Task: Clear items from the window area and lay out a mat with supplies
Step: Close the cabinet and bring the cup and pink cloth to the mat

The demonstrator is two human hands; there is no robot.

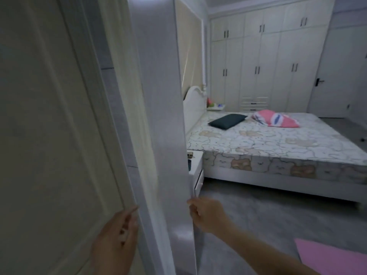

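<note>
Grip: right hand (206,214) pinches the right edge of a tall white panel (160,116); left hand (115,237) curls round its left edge.
Risk: the panel, tall and smooth, may slip or knock the nightstand (195,167) just beside it.
Bed (278,143): broad, soft printed sheet.
Mat (335,259): pink, flat, matte, on the floor (258,215) at lower right.

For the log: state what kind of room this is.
A home bedroom, most likely. A bed with a patterned sheet and a dark pillow stands by a wall of built-in wardrobes, with a white nightstand beside it.
</note>
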